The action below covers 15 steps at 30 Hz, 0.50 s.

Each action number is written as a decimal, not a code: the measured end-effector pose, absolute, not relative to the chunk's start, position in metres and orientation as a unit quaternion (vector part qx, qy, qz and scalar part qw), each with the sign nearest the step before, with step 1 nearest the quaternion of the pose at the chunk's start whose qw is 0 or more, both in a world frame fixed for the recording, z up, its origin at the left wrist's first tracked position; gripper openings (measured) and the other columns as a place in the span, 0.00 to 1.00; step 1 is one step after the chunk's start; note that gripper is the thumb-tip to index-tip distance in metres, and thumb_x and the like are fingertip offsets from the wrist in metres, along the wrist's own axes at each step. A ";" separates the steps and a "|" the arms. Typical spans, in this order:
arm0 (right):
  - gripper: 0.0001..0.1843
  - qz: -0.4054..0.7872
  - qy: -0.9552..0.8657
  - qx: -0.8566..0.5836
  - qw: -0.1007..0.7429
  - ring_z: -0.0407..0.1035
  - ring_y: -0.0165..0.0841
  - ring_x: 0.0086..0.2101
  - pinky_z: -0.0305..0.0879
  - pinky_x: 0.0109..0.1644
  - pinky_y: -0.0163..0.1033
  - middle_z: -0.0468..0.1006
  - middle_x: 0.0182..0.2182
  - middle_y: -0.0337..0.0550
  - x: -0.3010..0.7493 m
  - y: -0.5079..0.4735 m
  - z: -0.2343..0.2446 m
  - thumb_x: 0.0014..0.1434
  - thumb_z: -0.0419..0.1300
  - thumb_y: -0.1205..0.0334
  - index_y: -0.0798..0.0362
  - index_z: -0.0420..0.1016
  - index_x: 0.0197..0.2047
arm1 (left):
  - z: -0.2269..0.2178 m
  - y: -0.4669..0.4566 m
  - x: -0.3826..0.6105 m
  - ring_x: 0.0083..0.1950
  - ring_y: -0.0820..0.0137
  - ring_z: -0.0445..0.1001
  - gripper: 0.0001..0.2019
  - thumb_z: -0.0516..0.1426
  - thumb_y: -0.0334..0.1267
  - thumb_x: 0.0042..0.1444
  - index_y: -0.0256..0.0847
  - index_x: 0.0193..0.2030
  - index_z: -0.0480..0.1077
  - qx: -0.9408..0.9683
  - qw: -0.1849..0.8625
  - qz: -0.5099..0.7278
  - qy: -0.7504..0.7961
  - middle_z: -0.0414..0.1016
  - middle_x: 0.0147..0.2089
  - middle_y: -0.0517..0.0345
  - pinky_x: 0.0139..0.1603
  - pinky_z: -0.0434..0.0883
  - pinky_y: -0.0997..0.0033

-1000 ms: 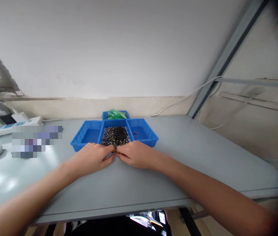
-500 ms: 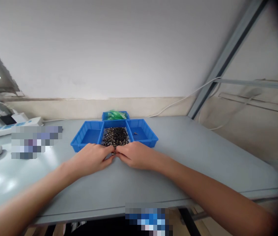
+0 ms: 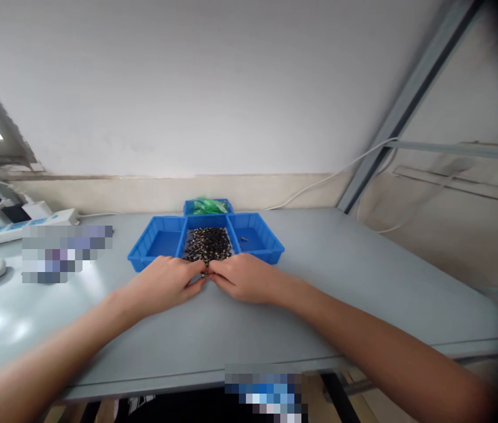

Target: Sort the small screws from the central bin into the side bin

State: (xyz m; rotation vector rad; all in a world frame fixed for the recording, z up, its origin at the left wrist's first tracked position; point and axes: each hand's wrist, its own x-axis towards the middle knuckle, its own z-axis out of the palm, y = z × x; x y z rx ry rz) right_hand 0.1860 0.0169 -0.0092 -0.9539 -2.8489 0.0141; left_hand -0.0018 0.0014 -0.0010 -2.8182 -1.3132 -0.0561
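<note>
Small metal part (image 3: 204, 274): held by fingertips at the near end of the middle blue bin (image 3: 207, 221); its shape cannot be made out.
Left hand (image 3: 167, 279): thumb and fingers pinched narrow on the part.
Right hand (image 3: 246, 277): pinched narrow on it from the other side.
Pile of dark and brassy pieces (image 3: 208, 242): contained in the middle blue bin.
Right blue bin (image 3: 261, 236): occupied by one loose piece (image 3: 244, 239).

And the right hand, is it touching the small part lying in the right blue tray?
Apart. The head view shows bare blue floor of the right blue tray between the right hand and the small part.
</note>
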 end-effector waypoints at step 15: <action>0.12 0.015 -0.947 -0.312 0.075 0.66 0.29 0.26 0.51 0.26 0.33 0.73 0.27 0.40 0.187 0.019 -0.011 0.60 0.46 0.60 0.54 0.66 0.31 | -0.001 0.001 -0.002 0.28 0.68 0.71 0.10 0.45 0.39 0.59 0.41 0.35 0.65 -0.908 0.027 -0.010 -0.417 0.73 0.28 0.59 0.24 0.60 0.73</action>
